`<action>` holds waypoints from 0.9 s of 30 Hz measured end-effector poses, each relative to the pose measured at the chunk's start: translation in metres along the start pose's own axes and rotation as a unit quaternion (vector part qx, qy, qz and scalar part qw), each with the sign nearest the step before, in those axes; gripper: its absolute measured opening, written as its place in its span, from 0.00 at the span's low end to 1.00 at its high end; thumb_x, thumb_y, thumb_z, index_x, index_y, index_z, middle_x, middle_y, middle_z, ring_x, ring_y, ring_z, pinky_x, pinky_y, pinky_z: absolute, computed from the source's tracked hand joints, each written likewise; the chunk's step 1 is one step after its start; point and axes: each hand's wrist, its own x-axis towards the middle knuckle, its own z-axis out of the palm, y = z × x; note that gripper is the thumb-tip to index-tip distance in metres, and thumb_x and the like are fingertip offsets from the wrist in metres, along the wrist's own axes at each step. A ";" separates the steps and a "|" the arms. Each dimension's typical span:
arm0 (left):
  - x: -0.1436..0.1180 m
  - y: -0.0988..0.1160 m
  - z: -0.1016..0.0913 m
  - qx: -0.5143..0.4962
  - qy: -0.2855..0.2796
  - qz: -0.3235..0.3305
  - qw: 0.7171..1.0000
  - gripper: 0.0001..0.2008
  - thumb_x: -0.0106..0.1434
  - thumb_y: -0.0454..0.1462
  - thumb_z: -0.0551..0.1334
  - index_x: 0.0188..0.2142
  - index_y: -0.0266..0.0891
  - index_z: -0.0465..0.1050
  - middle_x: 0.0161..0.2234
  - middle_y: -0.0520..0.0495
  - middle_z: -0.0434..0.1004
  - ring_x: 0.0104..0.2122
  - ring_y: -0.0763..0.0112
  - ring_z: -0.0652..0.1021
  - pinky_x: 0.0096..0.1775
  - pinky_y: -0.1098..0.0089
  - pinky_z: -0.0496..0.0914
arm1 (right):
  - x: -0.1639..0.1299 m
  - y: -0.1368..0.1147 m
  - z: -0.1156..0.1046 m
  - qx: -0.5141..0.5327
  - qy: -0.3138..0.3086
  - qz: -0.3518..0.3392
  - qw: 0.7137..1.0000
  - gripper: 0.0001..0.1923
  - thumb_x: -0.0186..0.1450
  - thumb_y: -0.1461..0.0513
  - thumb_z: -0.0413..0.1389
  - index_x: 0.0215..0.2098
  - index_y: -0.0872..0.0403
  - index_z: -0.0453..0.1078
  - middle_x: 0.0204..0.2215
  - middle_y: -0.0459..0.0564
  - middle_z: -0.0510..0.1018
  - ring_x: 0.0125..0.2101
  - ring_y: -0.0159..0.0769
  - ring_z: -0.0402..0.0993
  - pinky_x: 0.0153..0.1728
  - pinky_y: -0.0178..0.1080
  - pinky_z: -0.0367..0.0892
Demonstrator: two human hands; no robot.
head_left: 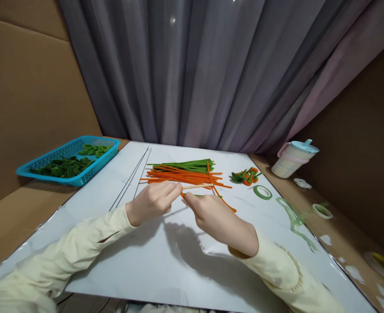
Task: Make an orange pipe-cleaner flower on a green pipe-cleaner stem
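My left hand (153,201) pinches a thin wooden stick (196,186) that points to the right over the white sheet (166,256). My right hand (216,217) meets it fingertip to fingertip and holds an orange pipe cleaner (226,204) at the stick's near end. Just beyond the hands lies a pile of orange pipe cleaners (182,176), with green pipe cleaners (187,165) behind them. Small finished orange-and-green twists (246,175) sit to the right of the pile.
A blue basket (53,174) with green curled pieces stands at the far left. Thin metal wires (131,180) lie left of the pile. A green tape roll (263,192), another roll (322,211), tape strips (294,221) and a lidded cup (292,158) are on the right. Cardboard walls and a curtain enclose the table.
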 end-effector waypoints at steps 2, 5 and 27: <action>-0.001 0.000 0.000 -0.029 -0.023 0.009 0.999 0.17 0.55 0.21 0.46 0.37 0.32 0.67 0.23 0.47 0.75 0.21 0.71 0.73 0.22 0.72 0.65 | -0.002 0.001 -0.004 -0.044 0.002 -0.006 0.999 0.14 0.58 0.74 0.45 0.38 0.57 0.64 0.23 0.48 0.71 0.20 0.32 0.64 0.21 0.37 0.43; -0.001 -0.001 -0.002 -0.086 -0.053 0.014 0.995 0.17 0.55 0.21 0.46 0.37 0.32 0.68 0.23 0.47 0.74 0.23 0.71 0.73 0.25 0.72 0.66 | -0.005 0.005 -0.010 -0.092 0.023 -0.018 0.995 0.16 0.54 0.75 0.46 0.37 0.57 0.66 0.25 0.49 0.73 0.22 0.32 0.66 0.21 0.37 0.40; 0.004 0.008 -0.013 -0.368 0.008 -0.117 0.922 0.17 0.59 0.24 0.51 0.46 0.37 0.65 0.30 0.48 0.77 0.29 0.76 0.78 0.29 0.80 0.72 | 0.022 0.055 0.001 0.488 -0.123 -0.144 0.852 0.19 0.68 0.53 0.47 0.26 0.57 0.63 0.20 0.41 0.61 0.22 0.26 0.57 0.25 0.31 0.53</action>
